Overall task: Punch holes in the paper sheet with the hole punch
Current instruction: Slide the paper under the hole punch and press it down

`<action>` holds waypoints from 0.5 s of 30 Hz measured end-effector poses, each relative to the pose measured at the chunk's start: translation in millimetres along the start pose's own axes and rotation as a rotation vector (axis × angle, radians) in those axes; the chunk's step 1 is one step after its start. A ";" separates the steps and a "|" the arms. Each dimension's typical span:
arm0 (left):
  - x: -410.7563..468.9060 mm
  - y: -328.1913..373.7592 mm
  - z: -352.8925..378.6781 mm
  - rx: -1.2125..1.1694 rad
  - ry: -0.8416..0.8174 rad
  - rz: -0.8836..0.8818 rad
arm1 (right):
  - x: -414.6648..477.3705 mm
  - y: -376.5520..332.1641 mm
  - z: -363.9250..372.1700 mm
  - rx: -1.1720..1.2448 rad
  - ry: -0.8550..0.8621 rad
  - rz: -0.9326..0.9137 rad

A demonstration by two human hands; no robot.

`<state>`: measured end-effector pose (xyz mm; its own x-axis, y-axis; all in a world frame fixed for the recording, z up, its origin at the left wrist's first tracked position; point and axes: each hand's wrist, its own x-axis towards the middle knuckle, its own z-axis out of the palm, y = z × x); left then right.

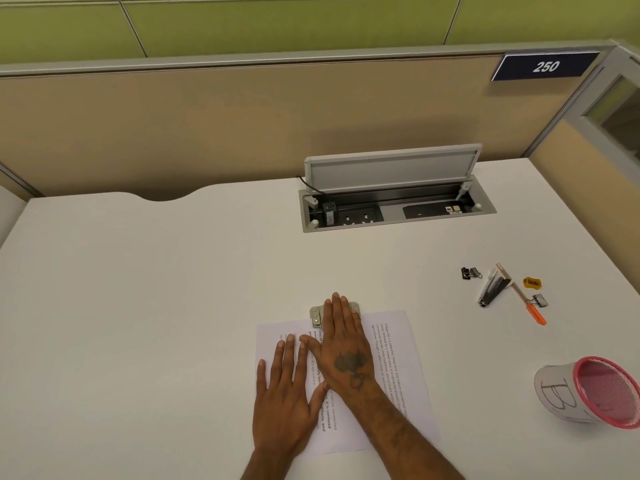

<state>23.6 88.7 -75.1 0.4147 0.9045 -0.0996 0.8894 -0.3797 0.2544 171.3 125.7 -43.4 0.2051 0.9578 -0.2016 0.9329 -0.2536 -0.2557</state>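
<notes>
We see a white worktop (138,289), bare and roomy to the left. The paper sheet (391,344) lies near its front edge. Our left hand (289,389) lies flat on the sheet's left side, grip spread wide, holding nothing. Our right hand (346,344) presses flat on the hole punch (317,315), which straddles the sheet's far edge.

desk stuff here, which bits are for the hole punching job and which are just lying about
In use:
paper sheet
hole punch under the right hand
left hand flat on the sheet

Lying about:
stapler
binder clips
yellow sharpener
orange-tipped pencil
tipped pink mesh cup
</notes>
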 end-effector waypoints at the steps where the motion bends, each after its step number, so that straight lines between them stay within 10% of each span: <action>1: 0.0 0.4 -0.8 -0.003 -0.001 0.002 | -2.8 -0.5 -2.6 -0.014 0.021 -0.005; 11: -2.5 1.1 -5.4 0.009 -0.012 -0.008 | -24.2 4.8 -14.7 0.019 0.071 -0.041; 15: -2.9 2.9 -10.2 0.006 0.012 0.004 | -47.7 26.7 -20.2 0.114 0.239 0.211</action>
<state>23.1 87.0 -64.2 0.4162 0.9051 -0.0869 0.8888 -0.3848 0.2489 192.5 76.0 -21.5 0.4660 0.8840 -0.0376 0.8263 -0.4499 -0.3387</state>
